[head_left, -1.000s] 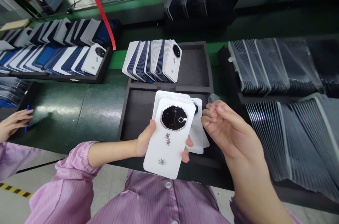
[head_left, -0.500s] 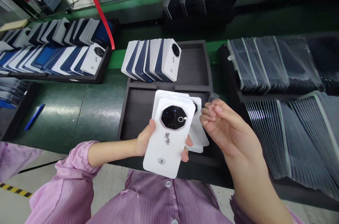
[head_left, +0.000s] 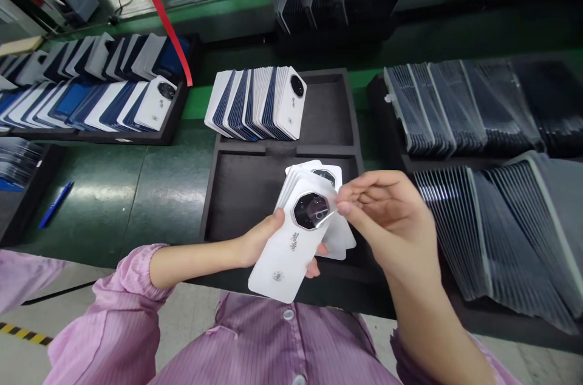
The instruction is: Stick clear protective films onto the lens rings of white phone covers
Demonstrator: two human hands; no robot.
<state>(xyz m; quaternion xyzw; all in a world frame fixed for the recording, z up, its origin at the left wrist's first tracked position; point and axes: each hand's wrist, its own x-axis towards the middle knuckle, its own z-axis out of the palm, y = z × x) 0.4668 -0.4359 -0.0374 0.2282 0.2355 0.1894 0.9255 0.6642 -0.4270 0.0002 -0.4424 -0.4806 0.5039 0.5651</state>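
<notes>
My left hand [head_left: 264,239] is wrapped round a small stack of white phone back covers [head_left: 282,257], held tilted over the near part of a black tray. The top cover bears a dark octagonal camera window and black lettering. My right hand [head_left: 387,215] pinches a small clear film [head_left: 325,215] between thumb and forefinger, at the right edge of that camera window. The film lies partly over the window; whether it sticks there I cannot tell. Behind the stack, more white covers [head_left: 344,239] lie in the tray, partly hidden.
The black tray [head_left: 210,190] holds a row of white and blue covers [head_left: 255,102] in its far part. At right stands a rack of clear-edged dark panels [head_left: 455,105]. Another cover tray [head_left: 155,136], a blue pen [head_left: 55,204] and a red strip [head_left: 164,14] are at left.
My right hand has moved left to the camera window, bringing the clear film over it. The held stack has tilted further to the right at its top.
</notes>
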